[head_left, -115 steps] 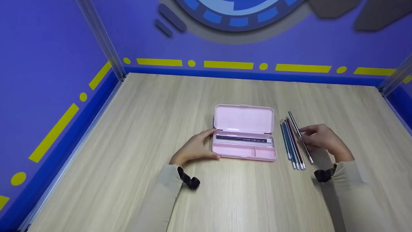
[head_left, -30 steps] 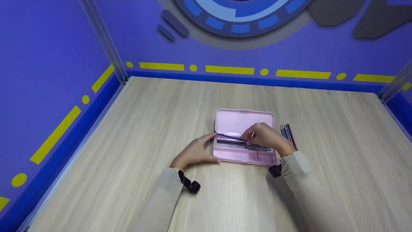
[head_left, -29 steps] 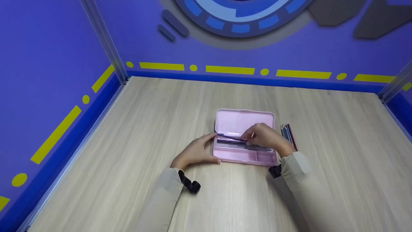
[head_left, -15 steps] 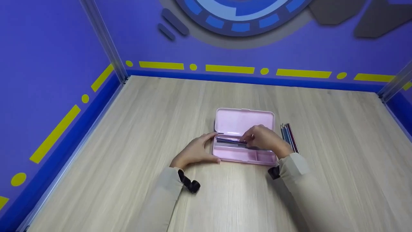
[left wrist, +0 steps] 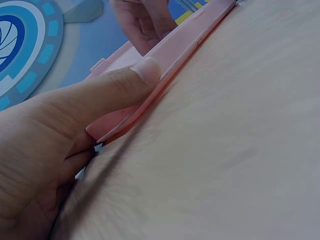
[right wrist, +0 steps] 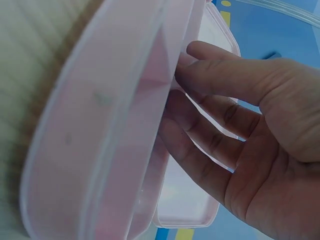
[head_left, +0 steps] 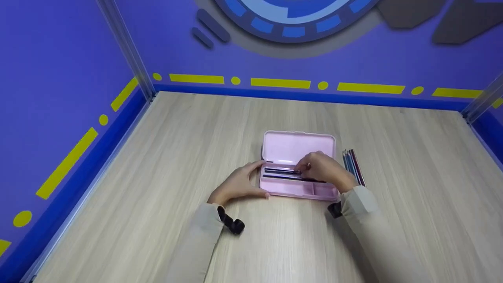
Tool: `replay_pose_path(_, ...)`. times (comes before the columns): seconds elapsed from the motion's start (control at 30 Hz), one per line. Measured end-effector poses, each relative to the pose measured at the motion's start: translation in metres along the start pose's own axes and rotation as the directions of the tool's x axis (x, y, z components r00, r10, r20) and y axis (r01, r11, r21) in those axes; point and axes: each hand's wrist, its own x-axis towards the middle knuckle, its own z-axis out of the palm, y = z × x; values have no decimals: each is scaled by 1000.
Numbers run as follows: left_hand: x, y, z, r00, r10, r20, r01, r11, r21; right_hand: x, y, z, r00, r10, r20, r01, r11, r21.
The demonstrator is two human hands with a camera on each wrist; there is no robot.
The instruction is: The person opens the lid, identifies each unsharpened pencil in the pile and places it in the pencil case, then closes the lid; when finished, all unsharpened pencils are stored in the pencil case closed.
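A pink pencil case (head_left: pixel 287 191) lies on the table with its lid raised at the back. My left hand (head_left: pixel 238 184) grips its left end, thumb on the front wall and fingers behind; the left wrist view shows the thumb (left wrist: pixel 115 90) pressed on the edge. My right hand (head_left: pixel 324 169) reaches into the long rear compartment, its fingertips pinching a dark pencil (head_left: pixel 279 170). A second dark pencil (head_left: pixel 283 178) lies nearer the divider. In the right wrist view the case wall hides the fingertips of the right hand (right wrist: pixel 235 125).
Several pencils (head_left: pixel 349 161), blue and dark red, lie side by side just right of the case, partly behind the right wrist. The wooden table (head_left: pixel 196 129) meets a blue wall (head_left: pixel 251 65) at the back and left.
My right hand first picked a dark striped pencil from beside the group on the right, then brought it over the case. The slanted pencil is now lowered into the rear compartment. My left hand stays put.
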Motion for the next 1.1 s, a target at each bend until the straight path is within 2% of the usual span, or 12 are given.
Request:
replay_pose_path(0.27, 0, -1, 1, 1000, -7, -2, 7, 1000, -10, -3, 1, -5, 999, 36, -3, -36, 999, -3)
replay_pose_path(0.67, 1, -1, 2, 1000, -9, -6, 9, 1000, -8, -16, 11, -21, 995, 76, -66, -76, 997, -10)
replay_pose_path(0.97, 1, 0, 2, 1000, -5, -4, 5, 1000, -13, -32, 26, -33, 982, 122, -146, -125, 992, -12)
replay_pose_path(1.1, 1, -1, 2, 1000, 4, -5, -4, 1000, -12, -39, 35, -37, 978, 114, -177, -117, 993, -5)
